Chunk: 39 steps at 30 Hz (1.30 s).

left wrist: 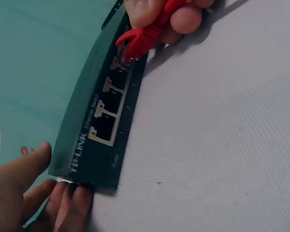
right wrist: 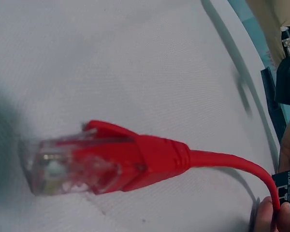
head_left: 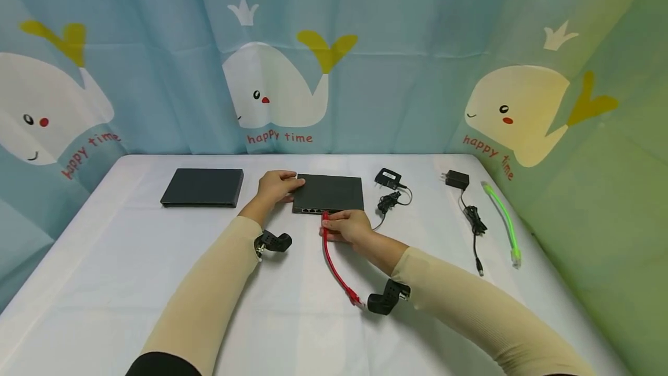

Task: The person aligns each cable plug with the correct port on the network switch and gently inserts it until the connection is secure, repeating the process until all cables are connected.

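Observation:
A black TP-LINK Ethernet switch [head_left: 330, 192] lies at the middle of the table, its row of ports facing the person. At its left end my left hand [head_left: 275, 185] grips it, thumb at the top edge and fingers low at the side. My right hand [head_left: 348, 227] pinches one plug of a short red Ethernet cable [head_left: 333, 266]. In the left wrist view that red plug [left wrist: 142, 41] is at a port near the row's far end; how deep it sits cannot be told. The cable's other plug [right wrist: 106, 162] hangs loose towards the person.
A second flat black box [head_left: 202, 188] lies at the left. Right of the switch are a power adapter [head_left: 388, 178] with its bundled cord, another adapter [head_left: 457, 179] with a cord, and a green Ethernet cable [head_left: 503, 219]. A whale-print curtain [head_left: 396, 97] hangs behind the table.

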Tool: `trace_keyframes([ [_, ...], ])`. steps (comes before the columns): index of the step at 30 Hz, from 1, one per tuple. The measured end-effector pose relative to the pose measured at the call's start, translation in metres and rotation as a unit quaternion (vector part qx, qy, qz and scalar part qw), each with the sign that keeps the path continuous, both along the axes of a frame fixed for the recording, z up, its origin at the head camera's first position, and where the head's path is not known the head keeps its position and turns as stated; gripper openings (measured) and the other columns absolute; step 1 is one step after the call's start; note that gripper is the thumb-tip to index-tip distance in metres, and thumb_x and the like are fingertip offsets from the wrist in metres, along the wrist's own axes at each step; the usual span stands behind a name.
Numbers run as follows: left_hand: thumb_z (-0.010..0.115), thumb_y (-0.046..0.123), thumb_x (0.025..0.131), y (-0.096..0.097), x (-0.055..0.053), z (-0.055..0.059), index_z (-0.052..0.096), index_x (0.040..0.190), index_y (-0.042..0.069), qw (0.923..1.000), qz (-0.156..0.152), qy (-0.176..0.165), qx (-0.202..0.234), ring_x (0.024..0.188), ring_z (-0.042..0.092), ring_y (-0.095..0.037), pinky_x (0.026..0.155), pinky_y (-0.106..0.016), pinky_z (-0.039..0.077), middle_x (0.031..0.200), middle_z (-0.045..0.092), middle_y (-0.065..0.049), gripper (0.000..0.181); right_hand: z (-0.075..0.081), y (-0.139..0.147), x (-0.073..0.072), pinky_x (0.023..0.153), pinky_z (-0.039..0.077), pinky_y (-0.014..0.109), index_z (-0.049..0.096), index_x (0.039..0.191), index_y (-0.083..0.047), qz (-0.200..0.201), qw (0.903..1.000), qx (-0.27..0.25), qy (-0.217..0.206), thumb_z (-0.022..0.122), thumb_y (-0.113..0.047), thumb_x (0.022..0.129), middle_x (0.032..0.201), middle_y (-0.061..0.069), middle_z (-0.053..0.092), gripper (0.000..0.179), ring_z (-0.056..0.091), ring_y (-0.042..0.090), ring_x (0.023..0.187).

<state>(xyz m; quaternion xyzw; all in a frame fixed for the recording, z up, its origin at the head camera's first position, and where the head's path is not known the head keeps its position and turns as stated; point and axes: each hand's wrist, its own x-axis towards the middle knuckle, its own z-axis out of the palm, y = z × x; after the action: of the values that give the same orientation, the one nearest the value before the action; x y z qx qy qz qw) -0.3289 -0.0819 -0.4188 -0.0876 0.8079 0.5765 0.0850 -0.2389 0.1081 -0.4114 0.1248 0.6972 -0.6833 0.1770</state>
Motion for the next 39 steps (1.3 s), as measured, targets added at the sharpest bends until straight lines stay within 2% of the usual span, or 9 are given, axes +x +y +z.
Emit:
trace_keyframes([
  [5,0.074,0.025,0.091,0.0,0.002,-0.006,0.064,0.132,0.01,0.9995,-0.006,0.025,-0.019,0.102,0.067,-0.025,0.069,-0.022,0.06,0.128,0.065,-0.011,0.045,-0.003,-0.003,0.001,0.057,0.058,0.017,0.064,0.111,0.011,-0.008,0.9999,0.012,0.007,0.066,0.002,0.092,0.078,0.008,0.072,0.021,0.069,0.009,0.062],
  [13,0.073,0.025,0.091,0.002,0.006,-0.011,0.066,0.13,0.01,0.9982,0.004,0.048,-0.036,0.084,0.067,-0.015,0.068,-0.021,0.06,0.126,0.067,-0.01,0.042,-0.008,-0.004,0.003,0.058,0.059,0.019,0.064,0.112,0.013,-0.035,0.9991,0.0,0.024,0.065,0.005,0.091,0.09,0.017,0.075,0.022,0.072,0.014,0.067],
  [25,0.071,0.023,0.093,0.004,0.006,-0.012,0.065,0.132,0.009,0.9975,0.001,0.056,-0.044,0.098,0.069,-0.024,0.072,-0.024,0.061,0.125,0.067,-0.012,0.041,-0.005,-0.006,0.002,0.057,0.058,0.018,0.066,0.11,0.012,-0.052,0.9985,0.006,0.016,0.067,0.006,0.089,0.085,0.013,0.074,0.021,0.072,0.013,0.065],
  [35,0.072,0.024,0.092,0.003,0.005,-0.013,0.065,0.131,0.01,0.9978,0.003,0.057,-0.034,0.09,0.07,-0.02,0.068,-0.022,0.06,0.125,0.068,-0.011,0.041,-0.003,-0.007,0.0,0.056,0.058,0.019,0.067,0.107,0.011,-0.063,0.9979,0.006,0.01,0.068,0.006,0.088,0.081,0.013,0.074,0.019,0.07,0.012,0.062],
  [39,0.072,0.025,0.092,0.003,0.005,-0.014,0.065,0.131,0.011,0.9985,0.006,0.049,-0.023,0.093,0.069,-0.019,0.069,-0.021,0.06,0.126,0.067,-0.01,0.042,-0.003,-0.006,0.0,0.056,0.058,0.018,0.067,0.109,0.011,-0.059,0.9982,0.005,0.009,0.069,0.005,0.089,0.081,0.014,0.074,0.021,0.07,0.011,0.062],
])
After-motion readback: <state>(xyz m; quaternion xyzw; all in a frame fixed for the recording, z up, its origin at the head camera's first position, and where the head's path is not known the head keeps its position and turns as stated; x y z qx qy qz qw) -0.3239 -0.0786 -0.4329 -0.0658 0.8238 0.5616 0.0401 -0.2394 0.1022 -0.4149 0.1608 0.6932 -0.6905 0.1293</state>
